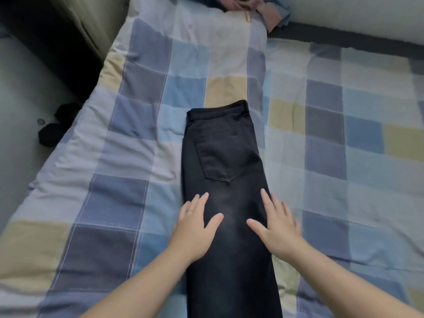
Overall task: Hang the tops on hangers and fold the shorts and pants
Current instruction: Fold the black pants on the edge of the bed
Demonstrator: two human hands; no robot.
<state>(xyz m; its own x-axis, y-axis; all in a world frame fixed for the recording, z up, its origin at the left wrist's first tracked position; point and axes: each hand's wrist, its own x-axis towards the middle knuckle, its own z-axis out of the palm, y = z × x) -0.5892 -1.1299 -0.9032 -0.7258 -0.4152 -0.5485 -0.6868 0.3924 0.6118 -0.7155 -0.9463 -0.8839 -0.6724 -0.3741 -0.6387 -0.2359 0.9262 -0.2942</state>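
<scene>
A: Step in hand?
B: Pants fold. Black pants (224, 171) lie leg on leg mid-bed, waistband toward 12 o'clock. Left hand (195, 228) and right hand (278, 226) lie flat on the thighs, fingers spread, gripping nothing.
A: Next?
B: Probably lifting the hems, out of view at 6 o'clock, toward the waistband.
A: Surroundings?
B: Checked quilt (114, 180) on the bed; pinkish garment (263, 10) at 12 o'clock, possibly a top.

We have one view, worn on the head (a wide-angle lens), facing forward and steeply down onto the checked quilt (142, 115) from close above. The left hand (195, 228) and right hand (277, 226) reach in from 6 o'clock; the grey floor (20, 88) lies at 9 o'clock.
</scene>
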